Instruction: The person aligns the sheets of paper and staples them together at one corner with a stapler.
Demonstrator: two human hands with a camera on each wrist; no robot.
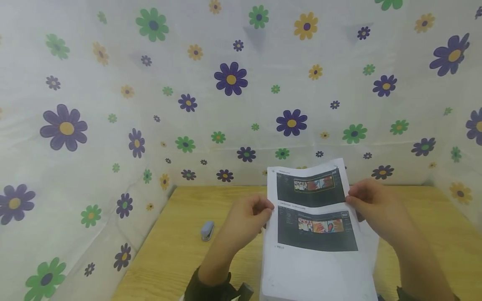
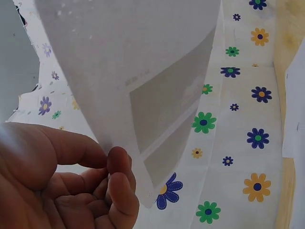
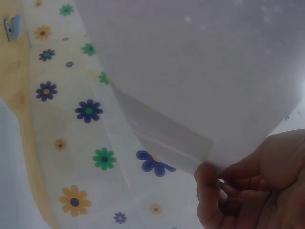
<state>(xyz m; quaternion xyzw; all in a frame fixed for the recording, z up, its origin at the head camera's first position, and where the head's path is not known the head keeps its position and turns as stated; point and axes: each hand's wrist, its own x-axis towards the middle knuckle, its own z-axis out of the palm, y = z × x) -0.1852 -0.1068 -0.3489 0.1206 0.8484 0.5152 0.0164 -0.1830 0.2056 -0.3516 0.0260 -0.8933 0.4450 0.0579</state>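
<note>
A white sheet of paper [image 1: 320, 267], printed with two dark panels of small pictures, is held up over the table in the head view. My left hand [image 1: 250, 217] pinches its left edge between thumb and fingers. On the opposite edge my right hand [image 1: 373, 205] pinches the paper a little higher. The sheet's top part bends and its top edge curves. Both wrist views show its back, with the print faintly showing through; there the left hand [image 2: 90, 186] and the right hand [image 3: 252, 186] each grip an edge. More white paper [image 1: 373, 240] lies beneath, mostly hidden.
A small light-blue stapler [image 1: 207, 230] lies on the wooden table [image 1: 180, 209], left of the paper. A white cloth [image 1: 211, 121] with printed flowers hangs behind and at both sides. A dark cylindrical object [image 1: 245, 291] shows near my left sleeve.
</note>
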